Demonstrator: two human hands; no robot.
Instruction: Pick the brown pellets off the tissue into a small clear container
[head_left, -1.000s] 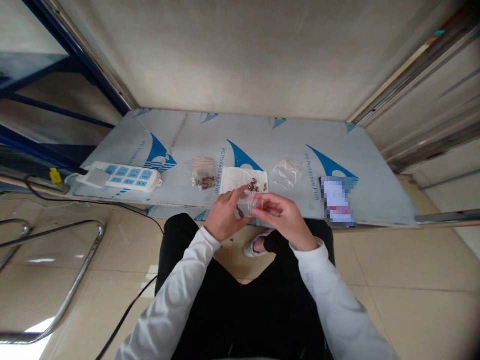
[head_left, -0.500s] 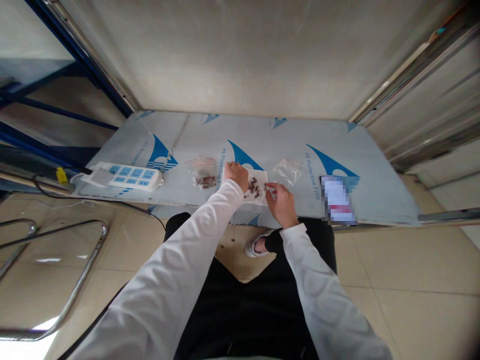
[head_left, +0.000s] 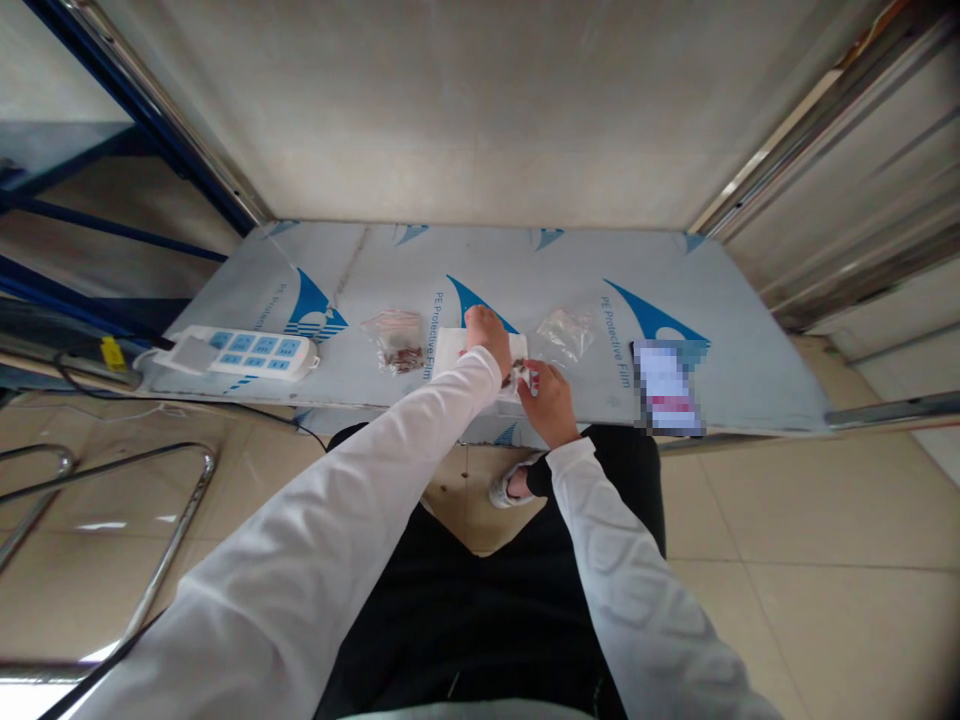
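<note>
Specifically, we take the white sheet (head_left: 450, 350) on the film-covered table (head_left: 750, 330) as the centre of the dial, with twelve o'clock toward the wall. On this sheet, at about four o'clock from its middle, we locate a cluster of small brown pieces (head_left: 517, 372), partly hidden by the person's two hands. The left hand (head_left: 487, 338) is positioned over the sheet toward twelve o'clock, back upward and fingers curled under; its fingertips are hidden, so we cannot tell whether it has hold of anything. The right hand (head_left: 550, 403) is positioned at four o'clock, partly open with fingers bent, its fingertips at the cluster (we cannot tell whether a piece is gripped). A small red patch (head_left: 534, 381) shows beside the right fingers; we cannot identify what it belongs to. At nine to ten o'clock, just beside the sheet, we note a clear bag (head_left: 400, 355) containing more brown pieces. A second clear bag (head_left: 568, 336) lies near the sheet at two o'clock. Farther out, we find a phone (head_left: 667, 388) with a blurred screen at three o'clock, near the table's front edge, and a white power strip (head_left: 259, 355) at nine o'clock.
</note>
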